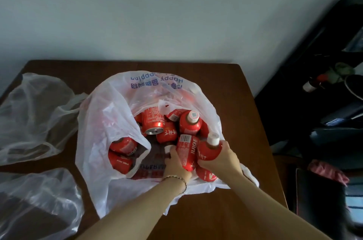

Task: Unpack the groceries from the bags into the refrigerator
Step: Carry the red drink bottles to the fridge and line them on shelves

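Where the white shopping bag (117, 114) lies open in the middle of the brown table (249, 114), the head view looks down into its mouth, and everything else is placed from that bag.

At the near right of the bag's opening, the left hand (175, 164) has its fingers curled round a red JUICE bottle (187, 151), which is tilted with its barcode end pointing away from the person. Touching that bottle on its right is a capped red bottle (209, 150). The right hand (221, 158) grips it, fingers wrapped round the body and the white cap left bare. A thin bracelet (175, 178) circles the left wrist at the bag's near rim.

Deeper in the bag, beyond the hands, a red can (153, 121) lies on its side with its silver end towards the camera. Just right of it a third red bottle (190, 125) leans with its white cap up. Two more red containers (122, 147) show under the fold of plastic at the left of the bag's opening. Blue lettering (157, 80) runs across the bag's far side.

Left of the bag, two crumpled clear bags lie on the table, one farther off (33, 114) and one nearer the person (37, 202). Right of the bag, past the table edge, stands dark furniture (314, 102) with clutter too dim to make out.
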Available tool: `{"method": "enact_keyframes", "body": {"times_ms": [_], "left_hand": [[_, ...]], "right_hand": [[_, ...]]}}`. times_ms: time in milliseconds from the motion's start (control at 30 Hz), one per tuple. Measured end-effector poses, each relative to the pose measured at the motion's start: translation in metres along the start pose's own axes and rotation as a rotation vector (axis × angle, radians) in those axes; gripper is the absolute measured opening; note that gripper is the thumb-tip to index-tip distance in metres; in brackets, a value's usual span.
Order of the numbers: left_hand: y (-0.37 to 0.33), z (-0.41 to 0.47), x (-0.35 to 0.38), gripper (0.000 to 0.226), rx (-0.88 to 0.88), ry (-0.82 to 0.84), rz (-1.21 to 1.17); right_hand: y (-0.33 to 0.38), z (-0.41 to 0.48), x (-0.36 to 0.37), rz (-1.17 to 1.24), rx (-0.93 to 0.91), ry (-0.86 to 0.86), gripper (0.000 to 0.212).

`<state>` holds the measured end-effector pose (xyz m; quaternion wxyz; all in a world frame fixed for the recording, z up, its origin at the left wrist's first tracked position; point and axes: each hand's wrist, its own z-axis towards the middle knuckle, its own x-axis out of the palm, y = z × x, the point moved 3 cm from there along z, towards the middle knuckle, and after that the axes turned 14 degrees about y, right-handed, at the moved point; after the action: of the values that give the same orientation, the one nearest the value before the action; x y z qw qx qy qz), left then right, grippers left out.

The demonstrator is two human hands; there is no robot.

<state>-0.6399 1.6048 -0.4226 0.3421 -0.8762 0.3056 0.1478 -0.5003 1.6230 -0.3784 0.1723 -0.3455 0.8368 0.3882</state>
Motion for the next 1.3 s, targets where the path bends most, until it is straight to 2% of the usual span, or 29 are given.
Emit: {"method": "enact_keyframes", "body": {"times_ms": [67,167,267,467,633,733,867,1000,1067,1167,1233,1300], "left_hand": [[0.007,-0.004,-0.002,0.072,0.082,-0.02,-0.014],[0.012,-0.019,-0.02,0.057,0.216,-0.004,0.083],[0.007,-0.043,-0.054,0.028,0.331,-0.037,0.331],[0.022,-0.09,-0.091,0.004,0.453,-0.131,0.675],[0.054,-0.082,-0.083,0.032,0.437,-0.182,0.874],[0.061,-0.074,-0.084,0.044,0.508,-0.221,0.819],[0.048,-0.068,-0.077,0.066,0.681,-0.332,0.906],[0.034,-0.054,-0.062,0.059,0.841,-0.322,0.97],[0.031,-0.05,-0.058,0.05,0.864,-0.307,0.997],[0.032,-0.049,-0.06,0.041,0.887,-0.315,0.959],[0.032,-0.048,-0.065,0.04,0.856,-0.292,0.96],[0.025,-0.051,-0.07,0.042,0.853,-0.325,0.955]], "right_hand": [[-0.005,-0.015,-0.001,0.05,-0.076,0.002,0.053],[-0.016,-0.031,0.004,0.104,-0.148,-0.04,0.059],[-0.02,-0.039,0.015,0.03,-0.206,-0.087,0.058],[0.006,-0.047,0.052,-0.194,-0.341,0.04,0.063],[0.035,-0.045,0.094,-0.336,-0.409,0.172,0.062],[0.041,-0.041,0.099,-0.367,-0.403,0.189,0.059],[0.041,-0.037,0.094,-0.502,-0.38,0.234,0.064],[0.031,-0.036,0.084,-0.516,-0.344,0.269,0.065],[0.032,-0.037,0.079,-0.564,-0.345,0.326,0.065],[0.054,-0.037,0.061,-0.816,-0.414,0.406,0.048],[0.083,-0.037,0.039,-0.989,-0.619,0.256,0.043],[0.111,-0.034,0.015,-0.977,-0.839,0.024,0.047]]}}
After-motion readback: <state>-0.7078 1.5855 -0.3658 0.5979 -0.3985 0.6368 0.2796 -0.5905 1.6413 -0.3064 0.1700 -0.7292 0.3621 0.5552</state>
